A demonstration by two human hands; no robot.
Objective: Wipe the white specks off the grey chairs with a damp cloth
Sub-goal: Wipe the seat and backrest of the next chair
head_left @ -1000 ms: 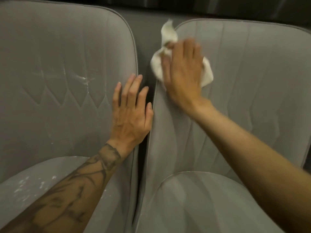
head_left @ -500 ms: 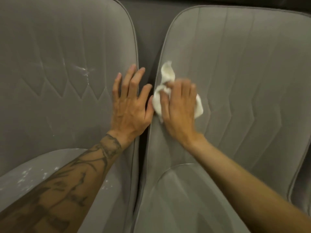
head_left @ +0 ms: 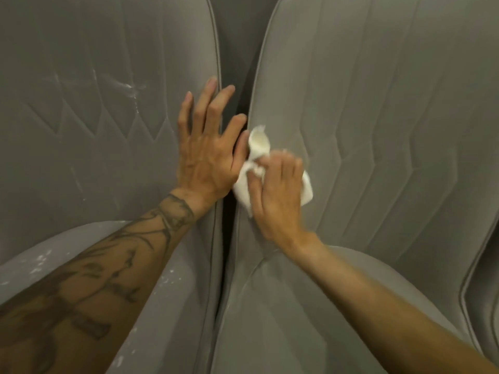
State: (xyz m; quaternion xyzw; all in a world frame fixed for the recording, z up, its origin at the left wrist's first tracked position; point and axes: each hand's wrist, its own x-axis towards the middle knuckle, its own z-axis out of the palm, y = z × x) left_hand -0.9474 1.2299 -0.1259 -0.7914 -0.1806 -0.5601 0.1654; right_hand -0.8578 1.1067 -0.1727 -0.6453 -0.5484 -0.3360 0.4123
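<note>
We are gripping the damp cloth (head_left: 258, 144) in our curled right hand (head_left: 278, 193), rubbing the right chair (head_left: 391, 130) at its inner backrest edge, while our flat, released left hand (head_left: 208, 157) is bracing the left chair (head_left: 81, 147), where white specks (head_left: 40, 261) are awaiting wiping.

Matt velvety chairs (head_left: 378, 117) (cloth (head_left: 258, 144) soft)

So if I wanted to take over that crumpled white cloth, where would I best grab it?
Probably pinch the loose tuft of the crumpled white cloth that sticks up above the right hand, coming from above. The right hand covers the cloth's middle, and the left hand lies close on its left side.
</note>
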